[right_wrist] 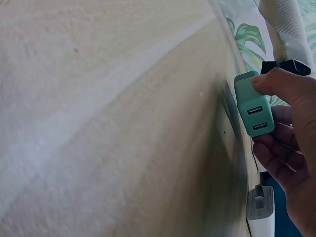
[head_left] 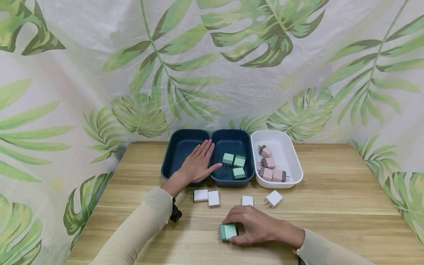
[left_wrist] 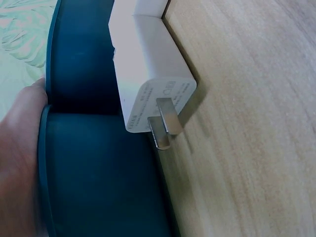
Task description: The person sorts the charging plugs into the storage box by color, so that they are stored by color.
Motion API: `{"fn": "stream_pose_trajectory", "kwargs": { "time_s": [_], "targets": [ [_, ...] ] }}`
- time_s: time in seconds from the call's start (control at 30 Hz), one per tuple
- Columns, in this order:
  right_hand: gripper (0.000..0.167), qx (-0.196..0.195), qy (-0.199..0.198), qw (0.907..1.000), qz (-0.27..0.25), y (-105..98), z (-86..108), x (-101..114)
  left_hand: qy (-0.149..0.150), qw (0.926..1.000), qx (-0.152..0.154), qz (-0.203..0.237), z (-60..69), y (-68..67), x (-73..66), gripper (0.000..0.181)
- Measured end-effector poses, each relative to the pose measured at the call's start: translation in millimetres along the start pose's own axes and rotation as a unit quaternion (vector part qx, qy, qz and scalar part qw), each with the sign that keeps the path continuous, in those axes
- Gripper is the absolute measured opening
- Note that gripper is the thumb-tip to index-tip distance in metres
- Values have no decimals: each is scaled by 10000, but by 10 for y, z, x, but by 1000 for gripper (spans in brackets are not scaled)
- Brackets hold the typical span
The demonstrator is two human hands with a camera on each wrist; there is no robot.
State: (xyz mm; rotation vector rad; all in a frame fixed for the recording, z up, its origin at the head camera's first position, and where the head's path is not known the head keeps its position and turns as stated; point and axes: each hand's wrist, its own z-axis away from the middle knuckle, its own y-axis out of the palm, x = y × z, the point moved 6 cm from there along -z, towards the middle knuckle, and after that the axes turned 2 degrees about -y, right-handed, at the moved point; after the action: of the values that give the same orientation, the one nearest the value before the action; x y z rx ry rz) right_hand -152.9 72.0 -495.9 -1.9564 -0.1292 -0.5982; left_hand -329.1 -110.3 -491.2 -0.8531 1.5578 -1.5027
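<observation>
My right hand pinches a green charger between thumb and fingers over the front of the table; its prongs point left. In the right wrist view the thumb of the right hand lies on the green charger, whose two ports show. My left hand lies with straight fingers over the right side of the left blue bin, its thumb reaching over the middle blue bin. Three green chargers lie in the middle bin. In the left wrist view a white charger stands close by.
A white bin on the right holds several pink chargers. In front of the bins lie several white chargers: one pair at the left, one behind my right hand, and one farther right. A leaf-patterned cloth hangs behind.
</observation>
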Motion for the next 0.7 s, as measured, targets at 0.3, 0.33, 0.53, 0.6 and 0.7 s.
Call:
{"fn": "stream_pose_trajectory", "kwargs": {
  "time_s": [0.3,0.33,0.53,0.6,0.7],
  "targets": [
    [37,-37,-54,9997,-229,-123,-12,-54,10,10000,-37,2,8,6,1,93],
    [36,-81,-100,9996,-232,-143,-15,-61,10,10000,-35,-7,7,8,0,93],
    [38,-304,-223,9992,-157,-281,-36,-98,25,10000,-56,-8,8,4,-3,94],
    [38,-333,-241,9991,-95,-328,-40,-111,35,10000,-55,10,7,1,-5,93],
    [39,-388,-297,9988,29,-403,-48,-130,29,10000,-34,13,2,5,0,93]
  ]
}}
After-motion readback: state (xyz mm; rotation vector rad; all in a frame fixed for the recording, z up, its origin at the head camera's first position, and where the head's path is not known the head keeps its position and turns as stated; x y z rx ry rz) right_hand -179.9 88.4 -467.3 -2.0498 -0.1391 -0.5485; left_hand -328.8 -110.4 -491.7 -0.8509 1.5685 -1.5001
